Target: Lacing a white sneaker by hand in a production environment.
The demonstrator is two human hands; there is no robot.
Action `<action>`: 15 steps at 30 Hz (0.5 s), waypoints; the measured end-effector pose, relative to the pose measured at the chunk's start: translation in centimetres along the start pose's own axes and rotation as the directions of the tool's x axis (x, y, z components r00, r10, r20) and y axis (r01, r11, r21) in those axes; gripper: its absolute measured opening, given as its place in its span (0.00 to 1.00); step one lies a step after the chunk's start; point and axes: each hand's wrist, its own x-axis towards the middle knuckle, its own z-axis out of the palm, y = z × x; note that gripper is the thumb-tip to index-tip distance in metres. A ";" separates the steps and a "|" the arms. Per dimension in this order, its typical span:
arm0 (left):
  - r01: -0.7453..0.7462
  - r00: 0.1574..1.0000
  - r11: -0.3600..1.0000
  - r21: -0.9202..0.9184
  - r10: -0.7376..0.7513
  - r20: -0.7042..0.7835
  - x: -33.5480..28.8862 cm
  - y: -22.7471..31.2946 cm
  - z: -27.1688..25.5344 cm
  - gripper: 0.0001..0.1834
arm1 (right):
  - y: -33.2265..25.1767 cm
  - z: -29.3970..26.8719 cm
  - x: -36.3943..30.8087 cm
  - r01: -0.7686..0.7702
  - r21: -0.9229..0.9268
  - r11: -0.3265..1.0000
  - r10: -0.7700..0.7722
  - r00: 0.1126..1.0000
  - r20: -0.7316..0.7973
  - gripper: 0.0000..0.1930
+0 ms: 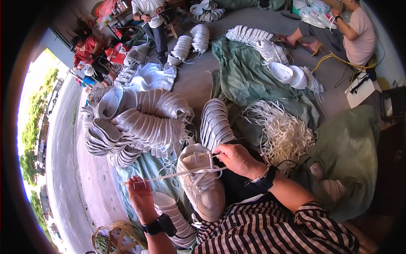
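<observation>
A cream shoe upper (202, 196) lies in front of me, its toe toward my body, partly laced. A flat white shoelace (173, 174) runs from its eyelets out to the left. My left hand (141, 197), left of the shoe, pinches that lace near its end and holds it fairly taut. At the right side of the shoe's opening, my right hand (240, 160) has thumb and forefinger pressed together on a lace close to the upper eyelets. Its other fingers are curled and partly hidden.
Nested rows of grey-white shoe uppers (148, 125) lie ahead to the left; another stack (215, 122) stands beyond the shoe. A heap of loose laces (287, 135) sits on green sheeting (245, 72). A woven basket (116, 237) is at lower left. Several people sit farther off.
</observation>
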 end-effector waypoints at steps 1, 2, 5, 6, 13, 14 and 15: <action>-0.011 0.997 1.000 -0.018 0.010 -0.076 0.2 0.5 -0.2 0.09 | -0.1 0.0 -0.3 0.007 -0.034 0.999 -0.007 1.000 -0.007 0.04; -0.031 0.998 0.999 -0.021 0.030 -0.063 0.2 1.0 -0.4 0.09 | -0.2 0.0 -0.6 0.041 -0.081 0.996 -0.040 0.999 0.017 0.03; -0.093 0.990 0.995 -0.046 0.087 -0.115 0.2 2.0 -0.9 0.09 | -0.6 0.0 -1.4 0.057 -0.197 0.979 -0.053 0.998 0.026 0.03; -0.069 0.995 0.992 -0.107 0.060 -0.079 0.2 2.4 -1.0 0.09 | -0.6 0.0 -1.5 0.087 -0.192 0.978 -0.090 0.996 -0.008 0.03; -0.054 0.997 0.998 0.030 0.056 -0.058 -1.1 1.6 -0.1 0.11 | -0.7 -0.2 -1.4 0.062 -0.255 0.965 -0.041 0.995 0.086 0.03; -0.037 0.999 0.995 0.098 0.039 -0.027 -1.4 1.2 0.3 0.12 | -0.7 -0.2 -1.3 0.099 -0.246 0.964 -0.089 0.995 0.049 0.03; 0.000 0.997 0.988 0.156 0.012 -0.076 -1.9 0.9 0.8 0.12 | -0.7 -0.3 -1.2 0.099 -0.249 0.963 -0.086 0.994 0.064 0.03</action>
